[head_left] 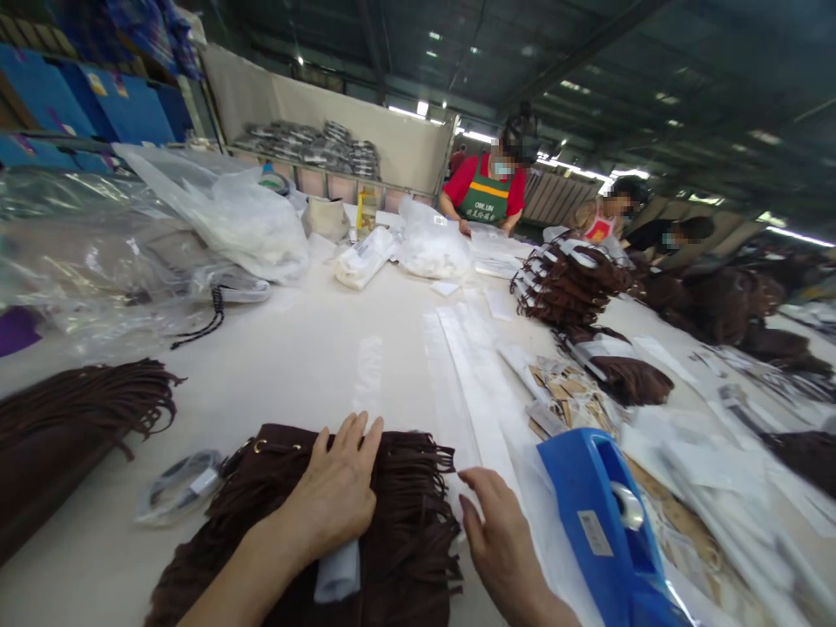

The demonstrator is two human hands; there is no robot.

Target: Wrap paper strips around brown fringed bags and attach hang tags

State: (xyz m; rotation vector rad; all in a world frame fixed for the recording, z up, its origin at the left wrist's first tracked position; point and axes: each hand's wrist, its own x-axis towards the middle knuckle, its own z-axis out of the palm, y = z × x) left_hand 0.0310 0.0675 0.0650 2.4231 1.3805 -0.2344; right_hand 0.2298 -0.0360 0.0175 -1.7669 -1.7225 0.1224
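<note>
Fringed bag [411,501]: dark brown, lying on the pale table [313,348], a translucent roll [338,575] resting on it.
Left hand [340,483]: spreading palm-down over the bag, fingers extended, gripping nothing.
Right hand [500,531]: hovering just beside the fringe, thumb parting from curved fingers, holding nothing; cannot tell whether it is touching.
Blue tape dispenser [597,514]: sitting near the right hand.
Clear packet [179,488]: lying left of the bag.
Green apron [484,198]: a co-worker wearing it, leaning over the table's far side.
</note>
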